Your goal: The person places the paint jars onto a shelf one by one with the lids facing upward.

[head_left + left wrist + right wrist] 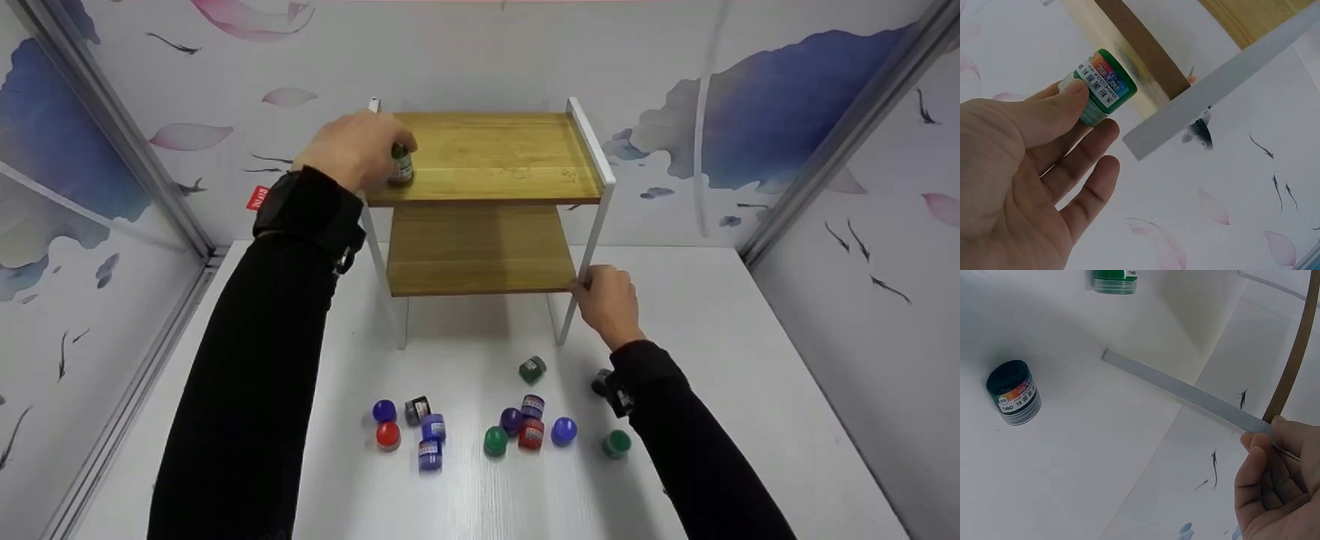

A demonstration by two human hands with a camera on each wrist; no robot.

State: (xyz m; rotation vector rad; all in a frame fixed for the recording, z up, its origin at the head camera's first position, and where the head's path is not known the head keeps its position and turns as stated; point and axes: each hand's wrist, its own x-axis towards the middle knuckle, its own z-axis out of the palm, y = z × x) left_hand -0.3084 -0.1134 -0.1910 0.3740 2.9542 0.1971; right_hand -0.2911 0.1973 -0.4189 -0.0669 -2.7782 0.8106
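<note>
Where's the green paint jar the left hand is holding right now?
The green paint jar sits at the front-left corner of the rack's top shelf in the head view, pinched by the left hand.

A 2-tier rack (pixel 592 150) stands at the back of the table (pixel 750 360), against the wall. My left hand (pixel 349 154) holds a jar (pixel 401 165) on the front-left corner of the upper shelf (pixel 495 154). My right hand (pixel 607 300) grips the rack's front-right leg (pixel 589 247) beside the lower shelf (pixel 476 251). In front of the rack, loose jars (pixel 487 420) lie scattered on the table between my arms.
</note>
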